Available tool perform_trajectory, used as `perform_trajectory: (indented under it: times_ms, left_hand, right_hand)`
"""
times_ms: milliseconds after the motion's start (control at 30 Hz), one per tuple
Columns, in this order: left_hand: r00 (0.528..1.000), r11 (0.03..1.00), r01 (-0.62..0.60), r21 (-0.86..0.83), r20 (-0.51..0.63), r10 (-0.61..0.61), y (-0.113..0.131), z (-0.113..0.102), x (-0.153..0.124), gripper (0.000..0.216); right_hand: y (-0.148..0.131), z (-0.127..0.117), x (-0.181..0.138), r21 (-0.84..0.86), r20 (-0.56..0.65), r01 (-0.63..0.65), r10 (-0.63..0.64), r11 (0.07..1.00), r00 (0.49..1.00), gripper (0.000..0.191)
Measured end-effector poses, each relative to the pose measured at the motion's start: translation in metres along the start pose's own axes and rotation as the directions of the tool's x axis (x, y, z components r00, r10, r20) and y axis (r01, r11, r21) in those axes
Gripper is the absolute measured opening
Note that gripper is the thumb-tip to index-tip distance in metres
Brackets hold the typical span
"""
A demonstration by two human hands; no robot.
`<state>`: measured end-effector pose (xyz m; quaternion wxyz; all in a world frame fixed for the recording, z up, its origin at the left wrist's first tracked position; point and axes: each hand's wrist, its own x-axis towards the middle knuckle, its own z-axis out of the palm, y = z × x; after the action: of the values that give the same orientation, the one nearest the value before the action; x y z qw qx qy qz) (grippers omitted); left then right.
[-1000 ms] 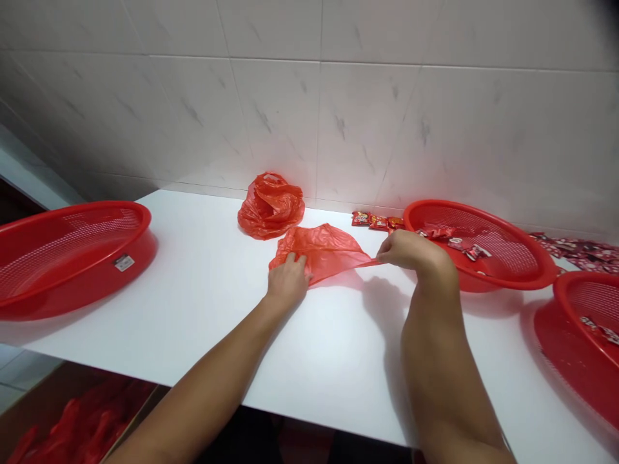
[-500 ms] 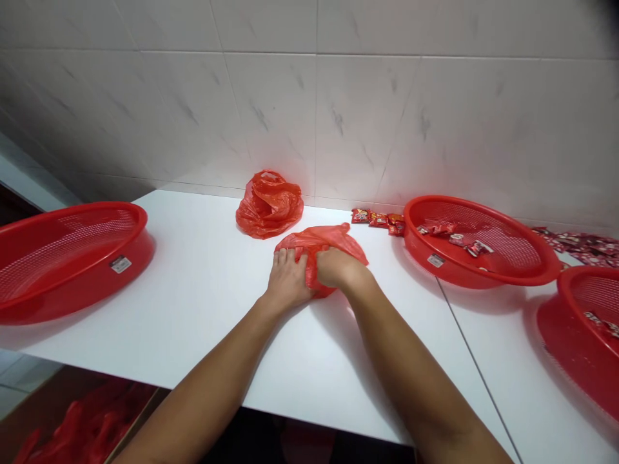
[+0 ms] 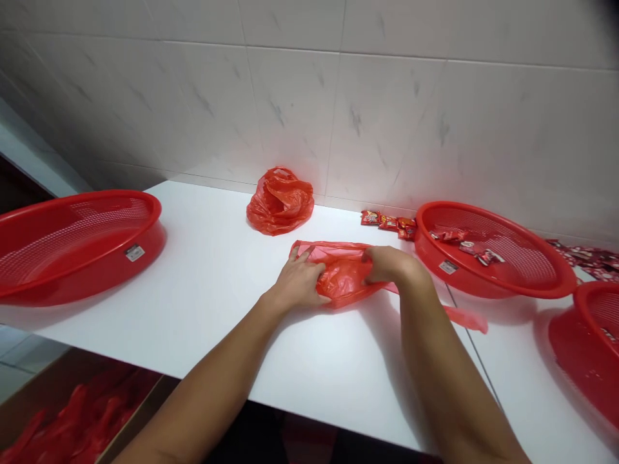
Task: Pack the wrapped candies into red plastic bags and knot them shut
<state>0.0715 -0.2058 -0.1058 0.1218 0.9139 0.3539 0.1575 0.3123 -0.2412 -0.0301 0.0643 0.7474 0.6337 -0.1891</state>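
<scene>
A thin red plastic bag (image 3: 344, 278) lies on the white table between my hands, its mouth spread wide towards me. My left hand (image 3: 300, 278) holds the left side of the mouth, fingers at the far rim and thumb at the near rim. On the right side, my right hand (image 3: 387, 264) grips the bag, its fingertips curled inside the opening. A strip of the bag sticks out to the right, partly behind my right forearm. Behind stands another red plastic bag (image 3: 280, 203), crumpled with its mouth open, touched by neither hand.
A red plastic basket (image 3: 140, 225) stands at the left. Another red basket (image 3: 493, 283) at the right holds several small packets, and a third basket (image 3: 570, 348) is nearer. Red snack packets (image 3: 388, 222) line the tiled wall. Below the table edge, a cardboard box (image 3: 140, 412) contains red bags.
The bag between my hands has gone from bunched up to spread wide at the mouth. My right hand has moved right, pulling that side along. The view has shifted slightly.
</scene>
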Motion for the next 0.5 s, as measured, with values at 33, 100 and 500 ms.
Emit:
perform_trajectory:
  times_ms: [33, 100, 500]
  left_hand:
    - [1.000, 0.999, -0.002, -0.039, -0.010, 0.002, 0.000, 0.000, -0.002, 0.048]
    - [1.000, 0.993, -0.007, -0.119, -0.018, 0.005, 0.002, 0.000, -0.005, 0.084]
    - [0.978, 0.997, -0.074, 0.019, 0.199, 0.068, 0.048, 0.017, -0.017, 0.094]
  right_hand:
    - [0.001, 0.003, -0.004, -0.014, 0.007, 0.013, -0.013, 1.000, 1.000, 0.072]
    - [0.004, 0.011, -0.011, -0.058, 0.027, 0.038, -0.037, 0.998, 0.999, 0.075]
    - [0.049, 0.083, -0.073, 0.262, -0.187, 0.237, -0.191, 0.936, 0.964, 0.054]
